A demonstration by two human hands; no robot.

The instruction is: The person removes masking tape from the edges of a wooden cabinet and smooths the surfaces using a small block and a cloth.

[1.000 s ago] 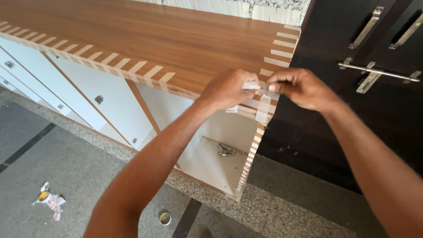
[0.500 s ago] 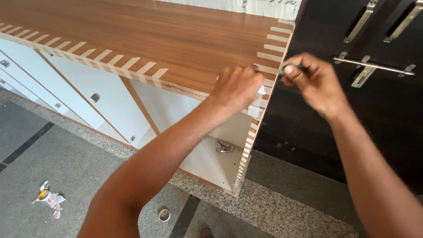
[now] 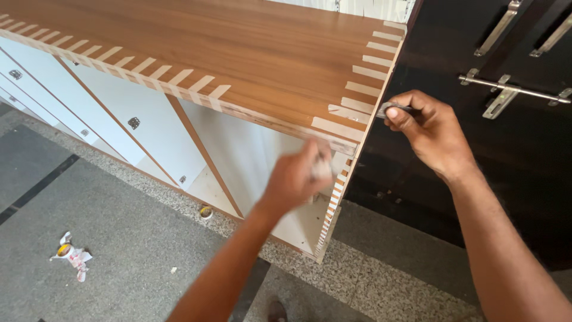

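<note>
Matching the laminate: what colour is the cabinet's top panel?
Warm brown wood grain on the top panel, clearest in the head view.

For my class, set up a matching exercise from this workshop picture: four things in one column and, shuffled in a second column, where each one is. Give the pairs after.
Things
1. right hand
2. left hand
3. crumpled wrapper
4. metal latch

Places
A. on the grey floor, far left
B. on the dark door, upper right
C. at the right end edge of the wooden top, its fingers pinching a small grey piece
D. below the top's front corner, blurred, before the open white cabinet

Pairs: 1-C, 2-D, 3-A, 4-B
</note>
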